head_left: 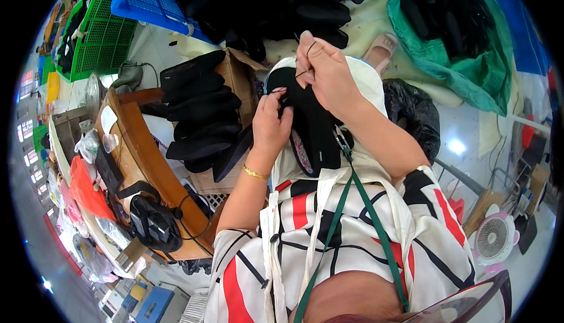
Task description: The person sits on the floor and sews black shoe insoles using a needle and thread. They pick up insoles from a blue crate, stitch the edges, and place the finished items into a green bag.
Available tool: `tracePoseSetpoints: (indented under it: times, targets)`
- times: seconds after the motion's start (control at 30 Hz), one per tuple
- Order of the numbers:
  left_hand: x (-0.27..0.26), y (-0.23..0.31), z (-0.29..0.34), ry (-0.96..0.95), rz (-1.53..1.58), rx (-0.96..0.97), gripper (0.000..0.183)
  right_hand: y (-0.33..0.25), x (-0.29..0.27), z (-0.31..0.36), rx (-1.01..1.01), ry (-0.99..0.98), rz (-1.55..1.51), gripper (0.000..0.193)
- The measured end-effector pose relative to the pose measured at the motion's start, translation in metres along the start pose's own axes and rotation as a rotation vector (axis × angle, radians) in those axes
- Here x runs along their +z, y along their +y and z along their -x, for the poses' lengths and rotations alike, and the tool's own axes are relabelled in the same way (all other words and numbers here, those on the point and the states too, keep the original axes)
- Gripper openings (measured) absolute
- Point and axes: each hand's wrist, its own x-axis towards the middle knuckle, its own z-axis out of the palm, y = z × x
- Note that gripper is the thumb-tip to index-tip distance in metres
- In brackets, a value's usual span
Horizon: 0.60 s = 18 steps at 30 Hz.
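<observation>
On my lap, over a pale cloth, lies a black cloth shoe (320,138) with a patterned lining showing along one opening. My left hand (271,124) is closed in a pinch at the shoe's left edge. Raised just above the shoe, my right hand (329,76) is closed on a thin black cord (311,47), which loops past its fingers. Whether a needle is in the right hand cannot be seen. A green lanyard (338,208) with a metal clip hangs down near the shoe.
To the left, stacked black shoes (200,108) lean by a cardboard box (230,67). A wooden table (153,170) stands beyond. Ahead is a heap of black shoes (282,0) beside a blue crate (155,9); a green sack (464,82) sits at the far right. Nearby is a black plastic bag (414,114).
</observation>
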Motion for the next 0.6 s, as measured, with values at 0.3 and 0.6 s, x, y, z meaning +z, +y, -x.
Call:
tracePoseSetpoints:
  times: [0.3,0.6]
  targets:
    - [-0.004,0.007,-0.001,-0.067,-0.368,-0.003,0.041,0.009,0.01,0.044,-0.043,-0.058,0.3,0.022]
    - [-0.012,-0.003,-0.061,-0.025,-0.704,0.546,0.039,-0.017,0.002,0.063,-0.198,-0.182,0.25,0.029]
